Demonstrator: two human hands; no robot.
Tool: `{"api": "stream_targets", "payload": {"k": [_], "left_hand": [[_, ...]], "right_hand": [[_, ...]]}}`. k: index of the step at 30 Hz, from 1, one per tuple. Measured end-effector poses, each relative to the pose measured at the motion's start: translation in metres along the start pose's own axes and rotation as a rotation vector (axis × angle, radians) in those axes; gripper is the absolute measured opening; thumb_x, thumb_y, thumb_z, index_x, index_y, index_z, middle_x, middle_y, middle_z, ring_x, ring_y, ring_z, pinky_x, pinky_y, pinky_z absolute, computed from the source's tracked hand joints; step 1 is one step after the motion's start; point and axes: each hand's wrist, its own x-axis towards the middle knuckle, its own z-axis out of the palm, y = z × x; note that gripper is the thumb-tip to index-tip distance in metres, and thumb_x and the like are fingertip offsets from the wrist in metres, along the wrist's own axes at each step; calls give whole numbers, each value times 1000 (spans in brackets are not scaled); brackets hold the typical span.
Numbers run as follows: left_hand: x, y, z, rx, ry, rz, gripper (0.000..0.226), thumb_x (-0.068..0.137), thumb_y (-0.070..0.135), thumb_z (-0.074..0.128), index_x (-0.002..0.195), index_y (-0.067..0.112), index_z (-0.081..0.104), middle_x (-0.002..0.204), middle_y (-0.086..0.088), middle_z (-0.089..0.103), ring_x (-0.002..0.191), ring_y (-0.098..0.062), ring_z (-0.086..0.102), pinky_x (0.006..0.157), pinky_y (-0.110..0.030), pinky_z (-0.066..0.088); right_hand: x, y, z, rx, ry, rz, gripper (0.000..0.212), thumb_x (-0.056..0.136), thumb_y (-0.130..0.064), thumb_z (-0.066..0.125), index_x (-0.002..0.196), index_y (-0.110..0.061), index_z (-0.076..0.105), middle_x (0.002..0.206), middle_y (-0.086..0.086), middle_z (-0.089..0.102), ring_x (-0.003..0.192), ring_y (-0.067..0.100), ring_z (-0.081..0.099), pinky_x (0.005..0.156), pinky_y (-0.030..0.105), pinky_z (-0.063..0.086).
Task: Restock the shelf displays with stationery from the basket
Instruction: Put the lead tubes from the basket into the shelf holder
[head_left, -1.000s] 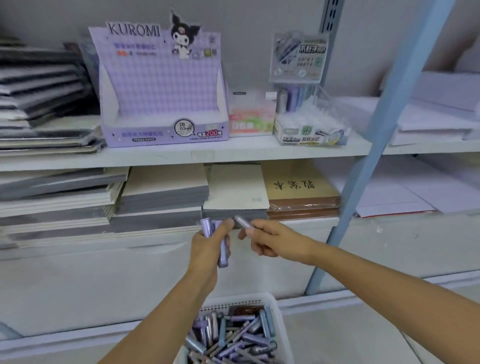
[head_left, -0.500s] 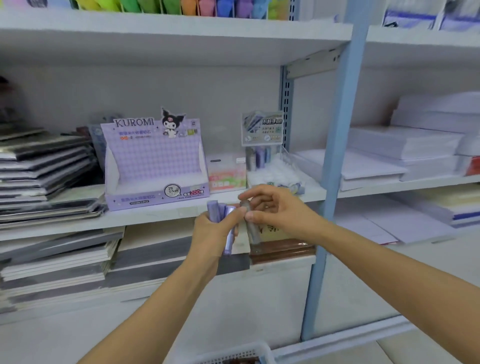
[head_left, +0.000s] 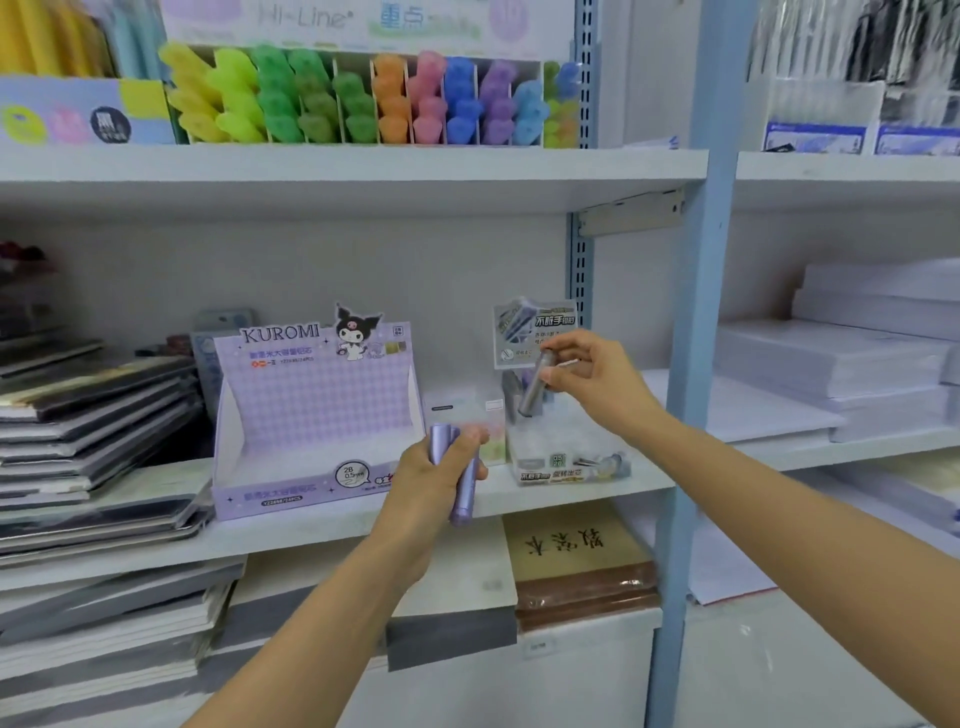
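My left hand (head_left: 431, 480) grips a few purple lead tubes (head_left: 464, 491) upright in front of the shelf edge, just right of the empty purple KUROMI display box (head_left: 311, 415). Up at the clear display box (head_left: 566, 457) with the grey header card, my right hand (head_left: 592, 379) pinches a single grey tube (head_left: 532, 387) by its top, hanging it over the box's back part. The basket is out of view.
A small pastel box (head_left: 467, 415) stands between the two displays. Stacked notebooks (head_left: 88, 426) fill the shelf's left side, white paper reams (head_left: 857, 353) the right. A blue upright post (head_left: 701, 322) rises close to my right forearm. Coloured highlighters (head_left: 363, 98) line the upper shelf.
Both hands have risen from above the basket to shelf height. My right hand took one grey tube away from the left hand's bundle and carried it right, over the clear display box.
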Motion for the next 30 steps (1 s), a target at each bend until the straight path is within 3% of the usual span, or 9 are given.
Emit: {"api": "stream_targets", "payload": {"k": [2,4,9,12,15,18,24,27,30], "left_hand": [[6,-1,-3,7,-6,-1,20,91,41,60,93,24,71,65,6,64,63,-17,54,64,-33,47],[12,-2,-4,13,-11,4,22,90,41,60,97,23,70,65,7,64,64,-16,54,66,-33,47],[20,-1,-2,-6,-33,64,21,90,37,61,100,20,68,66,8,65,55,-2,60,48,-17,46],[24,-5,0,-11,-41,94,19,91,36,60,102,22,67,67,13,67,60,4,63,48,-14,46],[28,-9,3,-8,-41,108,15,92,36,59,100,26,67,67,18,68,65,3,62,54,-13,48],[30,-13,5,-7,-21,113,16,91,36,59,99,26,68,71,11,65,63,-3,57,54,-16,46],[28,-11,8,-50,13,134,15,93,32,58,98,23,70,63,9,53,47,-4,42,48,-19,40],[26,-7,11,-75,47,150,14,95,28,58,98,20,69,62,8,53,45,-4,41,46,-17,39],[23,-1,18,-110,99,185,12,96,25,56,97,19,66,57,9,56,43,-5,40,44,-17,37]], "right_hand": [[13,11,7,-75,9,19,26,86,-2,67,99,-24,61,92,-5,60,80,16,66,64,13,51],[22,23,14,-157,8,18,27,84,0,69,99,-22,62,90,-7,59,80,17,64,74,22,54],[31,44,22,-350,-113,-2,26,83,-6,71,102,-22,64,101,1,65,95,19,63,86,34,55],[37,46,21,-411,-218,-18,26,84,-7,71,105,-21,64,102,1,64,92,20,65,84,40,57],[38,48,23,-443,-157,-29,28,84,-10,72,106,-24,61,99,-1,62,79,18,67,77,37,57],[32,58,28,-461,-86,-48,26,81,-14,76,95,-26,57,91,-3,62,72,17,64,70,30,52],[24,57,25,-521,-68,-101,16,87,-20,70,102,-22,69,98,-2,57,81,11,57,81,28,49],[10,42,19,-314,-74,-133,11,89,-22,66,101,-22,67,95,-3,62,79,11,60,73,24,47],[-17,29,18,73,-293,-10,21,87,-26,69,104,-19,58,89,2,67,75,15,66,67,23,52]]}}
